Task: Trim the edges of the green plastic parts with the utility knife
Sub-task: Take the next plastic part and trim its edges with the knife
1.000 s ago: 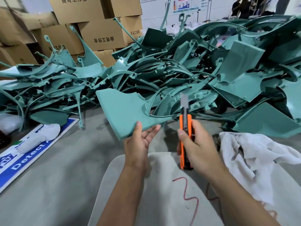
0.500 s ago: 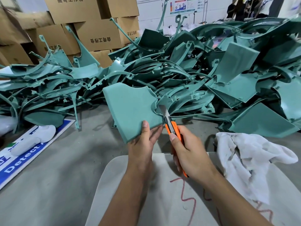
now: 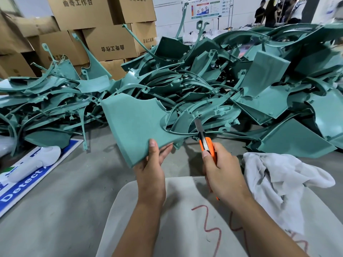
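Person: two bare forearms showing, no sleeves reaching into view. Left hand point(image 3: 151, 175) and right hand point(image 3: 225, 175) wearing no gloves, rings or watch; fingernails showing short and plain.

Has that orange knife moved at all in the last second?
Yes. The utility knife has tipped from upright to leaning left, and its blade has come up against the held green part, judged against the white cloth.

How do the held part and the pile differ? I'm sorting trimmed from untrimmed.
The part is raised, pinched at its near corner by the left hand; the pile lies loose on the table. The knife, in the right hand, has its blade at the part's thin rim; nothing touches the pile. Both are the same green plastic.
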Demonstrator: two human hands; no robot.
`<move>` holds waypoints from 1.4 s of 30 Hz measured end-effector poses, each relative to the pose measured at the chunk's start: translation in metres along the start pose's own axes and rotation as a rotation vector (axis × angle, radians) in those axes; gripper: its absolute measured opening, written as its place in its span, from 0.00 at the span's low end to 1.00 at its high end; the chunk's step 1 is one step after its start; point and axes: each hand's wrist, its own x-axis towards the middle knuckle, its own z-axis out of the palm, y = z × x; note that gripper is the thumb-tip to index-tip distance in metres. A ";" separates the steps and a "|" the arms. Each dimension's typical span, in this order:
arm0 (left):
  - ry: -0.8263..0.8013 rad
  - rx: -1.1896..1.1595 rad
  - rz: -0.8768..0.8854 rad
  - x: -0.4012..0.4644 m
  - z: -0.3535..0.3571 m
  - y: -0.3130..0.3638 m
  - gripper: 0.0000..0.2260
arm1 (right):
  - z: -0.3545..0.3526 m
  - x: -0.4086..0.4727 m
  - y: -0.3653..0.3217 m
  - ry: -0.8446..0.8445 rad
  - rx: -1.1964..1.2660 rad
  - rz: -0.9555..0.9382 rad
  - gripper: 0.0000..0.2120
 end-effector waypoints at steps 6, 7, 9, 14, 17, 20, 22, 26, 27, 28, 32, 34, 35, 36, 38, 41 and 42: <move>0.067 0.021 0.155 -0.001 0.001 0.002 0.07 | -0.003 0.000 -0.001 0.066 -0.127 0.033 0.06; 0.062 0.021 0.179 -0.001 0.001 0.001 0.08 | -0.004 0.000 -0.002 0.083 -0.157 0.036 0.06; 0.048 0.028 0.240 0.000 0.001 0.003 0.12 | -0.006 0.000 -0.003 0.116 -0.203 0.040 0.06; 0.078 0.053 0.352 -0.002 0.004 0.010 0.18 | -0.011 -0.001 -0.008 0.170 -0.284 0.005 0.05; 0.131 0.033 0.368 -0.001 0.001 0.011 0.13 | -0.011 -0.002 -0.009 0.197 -0.278 -0.036 0.04; 0.148 0.031 0.419 -0.004 -0.001 0.012 0.14 | -0.010 -0.002 -0.010 0.253 -0.259 -0.067 0.03; 0.141 0.041 0.467 -0.008 -0.001 0.014 0.14 | -0.011 -0.002 -0.010 0.316 -0.229 -0.079 0.03; 0.119 0.113 0.555 -0.009 0.002 0.016 0.19 | -0.015 0.002 -0.004 0.399 -0.206 -0.056 0.05; 0.112 0.118 0.571 -0.009 0.001 0.016 0.20 | -0.015 0.002 -0.003 0.404 -0.193 -0.051 0.06; 0.106 0.117 0.578 -0.008 0.001 0.015 0.19 | -0.014 0.002 -0.003 0.404 -0.181 -0.054 0.08; 0.127 0.073 0.539 -0.007 -0.001 0.013 0.20 | -0.010 0.000 -0.004 0.345 -0.165 -0.102 0.16; 0.136 0.034 0.526 -0.006 -0.002 0.013 0.20 | -0.009 -0.001 -0.004 0.320 -0.164 -0.105 0.16; 0.150 0.005 0.510 -0.005 -0.002 0.012 0.18 | -0.010 -0.001 -0.003 0.318 -0.156 -0.104 0.16; 0.170 -0.028 0.486 -0.002 -0.003 0.011 0.16 | -0.010 0.000 -0.003 0.322 -0.142 -0.105 0.15; 0.218 -0.079 0.423 0.003 -0.007 0.009 0.12 | -0.011 0.000 -0.004 0.326 -0.079 -0.125 0.12; 0.279 -0.131 0.285 0.012 -0.013 0.011 0.06 | -0.012 -0.001 -0.005 0.319 0.060 -0.184 0.12; 0.312 -0.146 0.231 0.016 -0.015 0.011 0.05 | -0.012 -0.001 -0.005 0.303 0.087 -0.187 0.11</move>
